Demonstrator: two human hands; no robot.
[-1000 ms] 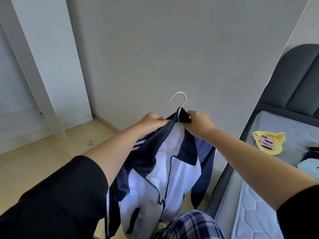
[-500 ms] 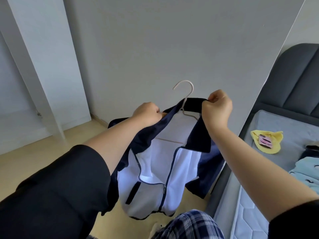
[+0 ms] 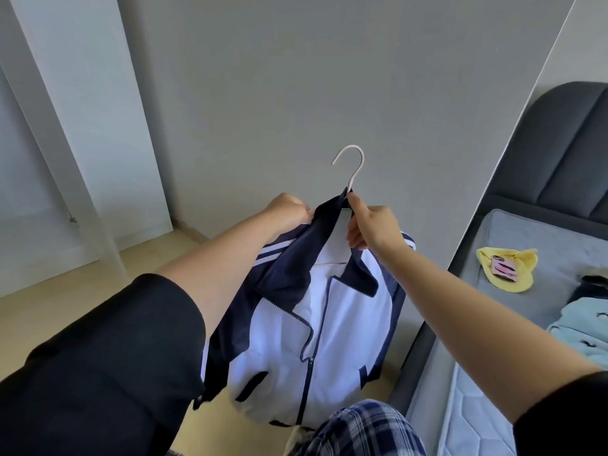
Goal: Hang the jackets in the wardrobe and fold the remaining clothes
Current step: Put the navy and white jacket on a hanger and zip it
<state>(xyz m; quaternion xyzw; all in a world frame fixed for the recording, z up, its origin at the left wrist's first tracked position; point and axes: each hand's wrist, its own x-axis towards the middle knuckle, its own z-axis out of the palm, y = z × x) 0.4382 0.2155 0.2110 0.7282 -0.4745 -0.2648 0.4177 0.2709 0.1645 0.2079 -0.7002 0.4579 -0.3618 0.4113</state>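
A navy and white zip jacket (image 3: 316,327) hangs on a pale hanger whose hook (image 3: 352,162) sticks up above the collar. My left hand (image 3: 289,212) grips the jacket's left shoulder by the collar. My right hand (image 3: 370,225) pinches the collar at the base of the hook. The jacket hangs in front of a grey wardrobe panel (image 3: 329,77), half zipped, with the collar flaps folded open.
A bed with a grey mattress (image 3: 526,251) and dark headboard (image 3: 566,149) stands on the right. On it lie a yellow garment (image 3: 508,268) and a light blue garment (image 3: 582,327). A white door (image 3: 82,110) is at the left, above a beige floor (image 3: 49,317).
My right hand has come inward from the collar's right end to the base of the hook. The jacket has settled squarer on the hanger and hangs straighter.
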